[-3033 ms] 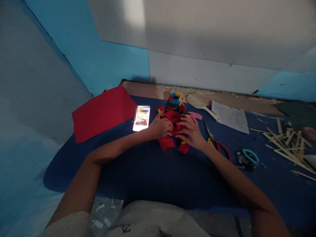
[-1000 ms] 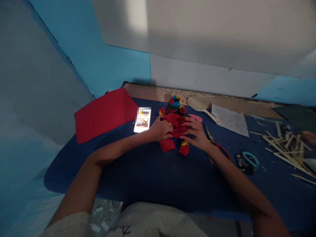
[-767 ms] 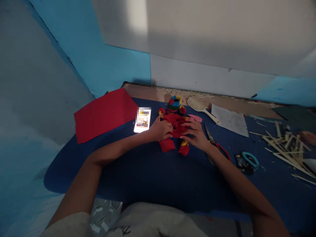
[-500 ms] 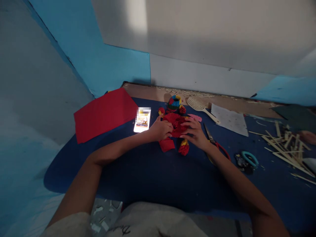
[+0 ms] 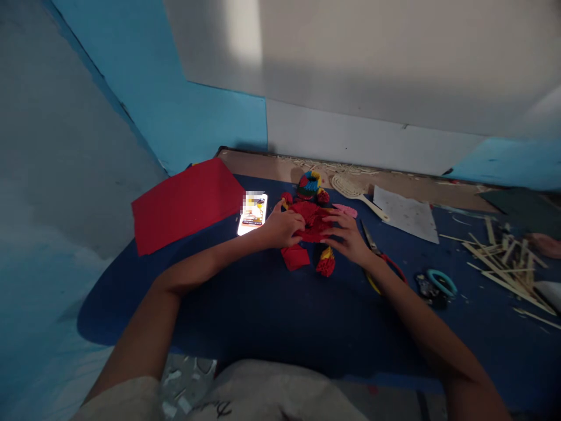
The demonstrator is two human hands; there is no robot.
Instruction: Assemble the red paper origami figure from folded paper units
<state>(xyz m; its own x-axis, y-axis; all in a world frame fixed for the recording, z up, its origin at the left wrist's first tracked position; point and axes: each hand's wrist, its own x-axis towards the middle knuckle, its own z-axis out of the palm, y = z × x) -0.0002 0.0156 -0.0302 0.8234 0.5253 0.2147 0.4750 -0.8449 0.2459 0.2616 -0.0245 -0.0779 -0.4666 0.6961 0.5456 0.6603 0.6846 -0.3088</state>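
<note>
A red pleated, round piece (image 5: 312,219), which looks like folded paper, lies on the blue table between my two hands. My left hand (image 5: 284,227) is closed on its left edge, fingers curled over it. My right hand (image 5: 348,234) grips the right side with slightly bent fingers. Just beyond sits a multicoloured ring-shaped folded piece (image 5: 309,185), and a small red and yellow piece (image 5: 286,199) is by my left fingertips. Nearer to me are a flat red paper piece (image 5: 295,257) and a red and yellow cone-like piece (image 5: 325,262).
A lit phone (image 5: 253,215) and a large red sheet (image 5: 188,207) lie to the left. Rightward are a pink piece (image 5: 346,210), a cream hairbrush (image 5: 350,187), white paper (image 5: 405,213), scissors (image 5: 370,238) beside my right forearm, a teal ring (image 5: 442,283) and many thin sticks (image 5: 511,269).
Both hands keep nearly the same place on the red pleated piece, with only slight finger movement. The view has shifted a little.
</note>
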